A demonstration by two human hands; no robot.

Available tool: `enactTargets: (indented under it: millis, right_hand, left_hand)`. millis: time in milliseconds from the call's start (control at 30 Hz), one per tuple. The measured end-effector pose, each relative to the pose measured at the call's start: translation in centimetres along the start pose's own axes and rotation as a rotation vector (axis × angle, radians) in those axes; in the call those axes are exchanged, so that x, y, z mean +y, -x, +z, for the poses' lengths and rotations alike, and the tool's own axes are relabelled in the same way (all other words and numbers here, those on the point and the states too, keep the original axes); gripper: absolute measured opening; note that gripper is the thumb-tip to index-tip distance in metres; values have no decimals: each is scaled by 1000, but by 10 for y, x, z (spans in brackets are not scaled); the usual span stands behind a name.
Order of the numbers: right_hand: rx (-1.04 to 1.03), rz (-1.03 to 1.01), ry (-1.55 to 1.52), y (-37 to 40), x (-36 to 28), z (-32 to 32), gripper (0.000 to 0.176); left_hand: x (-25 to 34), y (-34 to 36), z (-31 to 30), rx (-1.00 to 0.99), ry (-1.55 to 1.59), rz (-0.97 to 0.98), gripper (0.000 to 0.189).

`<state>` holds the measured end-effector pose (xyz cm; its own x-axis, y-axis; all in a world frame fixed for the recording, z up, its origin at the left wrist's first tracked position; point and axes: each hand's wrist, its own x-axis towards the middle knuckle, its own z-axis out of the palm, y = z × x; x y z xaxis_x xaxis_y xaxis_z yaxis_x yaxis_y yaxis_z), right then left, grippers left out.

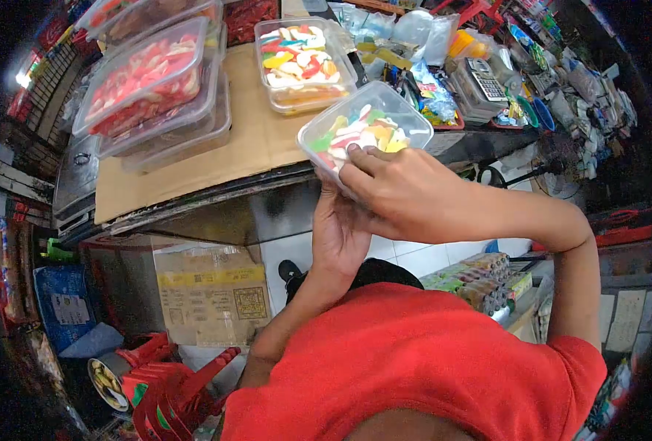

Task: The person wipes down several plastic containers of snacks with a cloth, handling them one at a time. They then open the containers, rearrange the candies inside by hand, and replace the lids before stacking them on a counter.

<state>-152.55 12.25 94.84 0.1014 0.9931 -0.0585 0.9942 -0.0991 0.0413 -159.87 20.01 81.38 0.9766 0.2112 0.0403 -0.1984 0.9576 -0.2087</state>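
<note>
- Steadying a tub point(416, 121) near the middle of the frame, my left hand point(338, 239) sits beneath it, fingers wrapped on the near underside; that likely takes the weight.
- My right hand point(410, 191) comes in from the right, fingers bent and narrow over the near side, tips close to the sweets point(366, 134). I cannot tell whether they grip the wall, a sweet or nothing.
- The held tub tilts towards me just off the desk point(230, 209), probably so I can see in; its sweets are red, white, green and yellow.
- At top centre a second tub point(296, 103) of mixed sweets rests on cardboard point(260, 140), which perhaps guards the desk top.
- Upper left, stacked tubs point(172, 136) show pink and red sweets through clear walls; stacking presumably saves room.
- Upper right, a calculator point(485, 82) lies on a clear box, perhaps to stay within reach.
- Lower left, a carton point(216, 294) has a yellow band and a square printed block, its writing too small for me. A blue pack point(58, 301) beside it has a white label point(71, 309), also unreadable. I can make out no brand.
</note>
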Motion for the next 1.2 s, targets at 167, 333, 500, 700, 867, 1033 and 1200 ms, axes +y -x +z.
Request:
enactTargets:
  millis: [167, 333, 500, 700, 867, 1033, 1200]
  right_hand:
    - [-51, -117, -206, 3, 18, -22, 41]
    - [-73, -176, -267, 3, 27, -35, 38]
    - [-135, -111, -306, -4, 27, -42, 35]
    - [-166, -125, -310, -13, 27, -48, 37]
    - [-220, -85, -329, -16, 27, -50, 41]
    - [-187, -88, -312, -15, 27, -49, 40]
    - [-143, -141, -314, -17, 34, -49, 37]
  left_hand:
    - [-8, 0, 2, 37, -65, 5, 41]
    - [-10, -4, 7, -14, -19, -1, 42]
    - [-11, -4, 6, 4, -76, 17, 41]
    - [-9, -4, 5, 8, -41, -10, 37]
    - [-8, -6, 2, 43, -19, -8, 37]
    - [-7, -7, -2, 33, -81, -13, 41]
    - [-4, -8, -4, 106, -34, -48, 46]
